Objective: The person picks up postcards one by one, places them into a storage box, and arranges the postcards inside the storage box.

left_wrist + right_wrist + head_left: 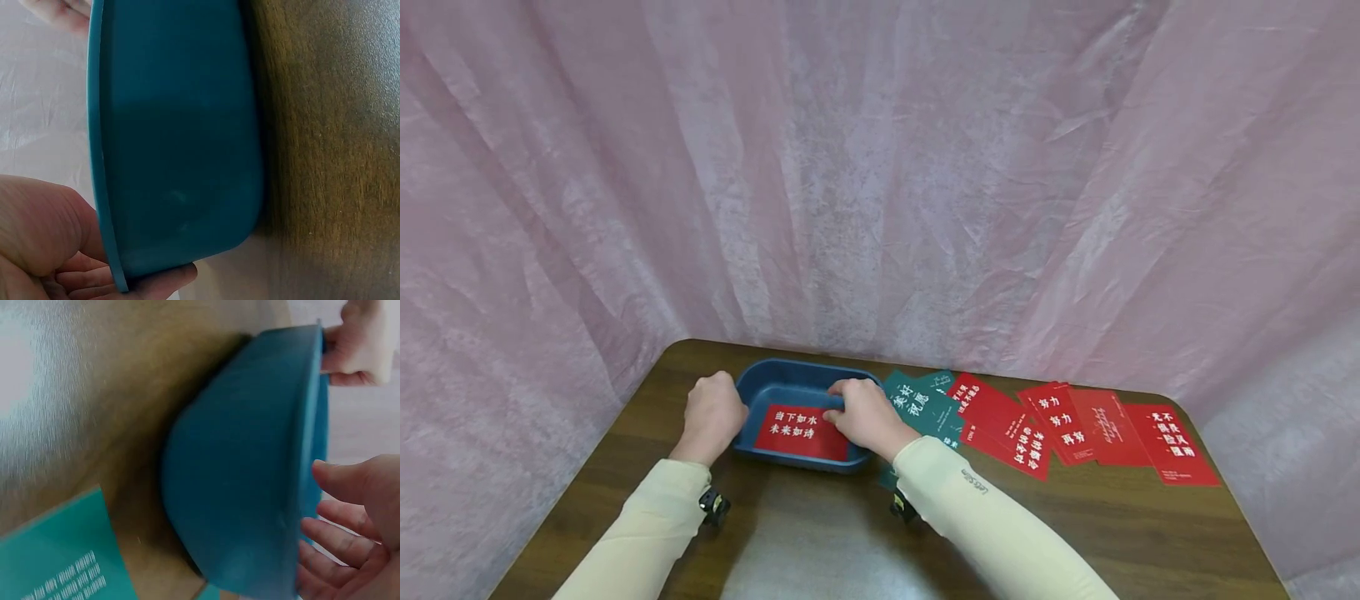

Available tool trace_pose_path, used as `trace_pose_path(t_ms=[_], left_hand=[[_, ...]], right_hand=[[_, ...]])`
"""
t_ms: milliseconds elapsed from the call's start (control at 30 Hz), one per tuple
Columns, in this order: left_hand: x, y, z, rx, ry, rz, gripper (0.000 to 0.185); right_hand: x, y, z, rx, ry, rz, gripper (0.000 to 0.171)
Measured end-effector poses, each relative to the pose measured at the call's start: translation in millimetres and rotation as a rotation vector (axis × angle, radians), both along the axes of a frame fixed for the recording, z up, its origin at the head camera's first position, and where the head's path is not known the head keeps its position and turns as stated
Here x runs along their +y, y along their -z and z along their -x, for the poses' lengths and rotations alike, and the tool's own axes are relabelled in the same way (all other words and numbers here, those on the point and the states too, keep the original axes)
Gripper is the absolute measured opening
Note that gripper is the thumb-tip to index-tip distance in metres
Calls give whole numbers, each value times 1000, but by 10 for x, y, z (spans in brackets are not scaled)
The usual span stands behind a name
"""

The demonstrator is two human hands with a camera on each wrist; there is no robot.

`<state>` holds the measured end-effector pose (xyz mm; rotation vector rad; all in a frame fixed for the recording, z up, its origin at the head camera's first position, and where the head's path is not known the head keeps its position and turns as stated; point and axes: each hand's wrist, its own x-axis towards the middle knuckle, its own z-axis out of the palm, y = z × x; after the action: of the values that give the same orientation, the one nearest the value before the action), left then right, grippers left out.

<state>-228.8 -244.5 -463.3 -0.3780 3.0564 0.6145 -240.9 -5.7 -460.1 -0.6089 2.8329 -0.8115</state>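
Observation:
A blue plastic basin [760, 382] sits on the wooden table, with a red card [775, 442] printed in white characters lying inside it. My left hand [713, 414] grips the basin's left end; the left wrist view shows its fingers [162, 280] curled under the rim. Over the basin's right end is my right hand [868, 415], its thumb near the red card in the head view. In the right wrist view that hand's fingers are loosely spread beside the rim, with nothing seen between them.
Right of the basin, several green cards [917, 404] overlap. Further right lie red cards, some overlapping [992, 417], with one red card [1172, 446] near the table's right edge. A pink curtain [880, 183] hangs behind the table [1075, 517].

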Motion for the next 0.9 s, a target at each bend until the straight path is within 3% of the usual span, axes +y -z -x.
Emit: trace_pose_path(t_ms=[233,567,733,900], left_hand=[[-7,-8,4,-5,-7,-6,26],[4,4,37,20,2,14,25],[-6,10,27,-5,2,-9,26],[-39,5,1,-3,-7,-15,25]], right_hand=[[274,-206,43,68,45,76,43],[906,-499,129,275,192,155,40],[1239,-570,156,320,263,188,42],[1508,-534,201,323,299,192,46]])
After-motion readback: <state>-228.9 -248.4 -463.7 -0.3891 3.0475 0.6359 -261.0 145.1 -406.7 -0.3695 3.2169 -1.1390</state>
